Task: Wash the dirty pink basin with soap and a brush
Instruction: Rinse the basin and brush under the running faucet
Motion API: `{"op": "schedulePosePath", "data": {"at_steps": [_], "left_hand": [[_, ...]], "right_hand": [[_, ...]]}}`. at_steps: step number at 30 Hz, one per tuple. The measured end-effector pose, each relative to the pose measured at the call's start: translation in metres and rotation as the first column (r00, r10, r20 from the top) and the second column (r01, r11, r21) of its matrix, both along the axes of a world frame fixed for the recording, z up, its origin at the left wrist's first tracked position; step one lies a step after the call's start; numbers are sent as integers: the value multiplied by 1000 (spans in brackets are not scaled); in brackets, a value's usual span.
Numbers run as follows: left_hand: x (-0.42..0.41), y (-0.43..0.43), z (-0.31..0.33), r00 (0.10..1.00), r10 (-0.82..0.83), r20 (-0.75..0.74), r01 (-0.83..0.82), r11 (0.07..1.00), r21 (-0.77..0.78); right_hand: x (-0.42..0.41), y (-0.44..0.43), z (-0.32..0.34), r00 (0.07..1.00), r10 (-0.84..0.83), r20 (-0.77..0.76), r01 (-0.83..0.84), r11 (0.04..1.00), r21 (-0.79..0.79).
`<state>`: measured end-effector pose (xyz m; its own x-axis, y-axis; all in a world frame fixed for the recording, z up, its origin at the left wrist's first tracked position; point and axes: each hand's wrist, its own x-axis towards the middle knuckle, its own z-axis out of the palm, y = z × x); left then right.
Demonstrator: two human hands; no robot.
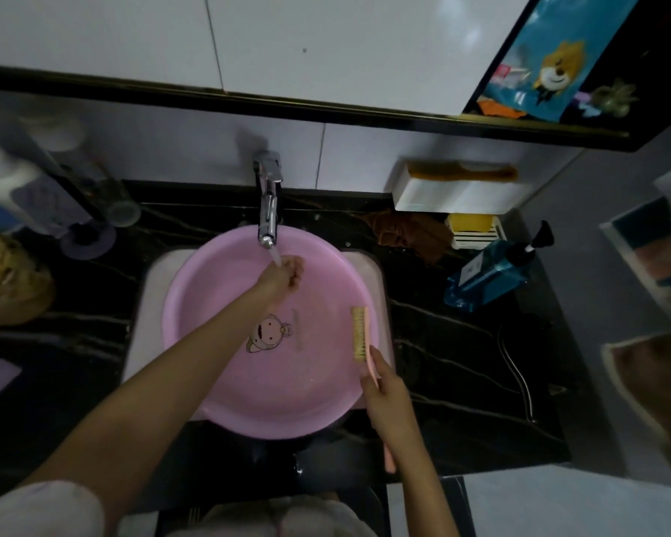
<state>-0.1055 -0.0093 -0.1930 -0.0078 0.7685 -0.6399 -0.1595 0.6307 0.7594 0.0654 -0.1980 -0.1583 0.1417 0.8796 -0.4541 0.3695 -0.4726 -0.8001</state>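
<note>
The pink basin (pixel 225 381) sits in the white sink under the chrome tap (pixel 269 199), a cartoon print on its bottom. Water runs from the spout onto my left hand (pixel 283 277), which is held over the basin with fingers curled and nothing seen in it. My right hand (pixel 384 393) grips the pink handle of a scrub brush (pixel 360 335) at the basin's right rim; the tan bristle head points away from me and the handle's end sticks out below my wrist.
A blue pump bottle (pixel 492 273) lies on the dark counter to the right, near a brown cloth (pixel 415 234) and a yellow soap in a white dish (pixel 473 226). A white wall box (pixel 454 191) carries a comb. Bottles (pixel 28 195) crowd the left counter.
</note>
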Motion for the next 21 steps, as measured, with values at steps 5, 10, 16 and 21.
{"op": "schedulePosePath", "data": {"at_steps": [5,10,16,21], "left_hand": [[-6,0,11,993,6,-114,0,999,55],[-6,-7,20,788,-172,-591,269,960,79],[-43,-46,10,34,-124,-992,714,697,-63],[-85,-85,18,-26,190,-981,490,858,153]], "right_hand": [[17,14,-7,997,6,-81,-7,1000,-21],[30,38,-9,968,249,16,-246,964,-100],[30,98,-26,473,710,521,-688,667,-285],[16,119,-34,217,756,617,-684,569,-457]]}}
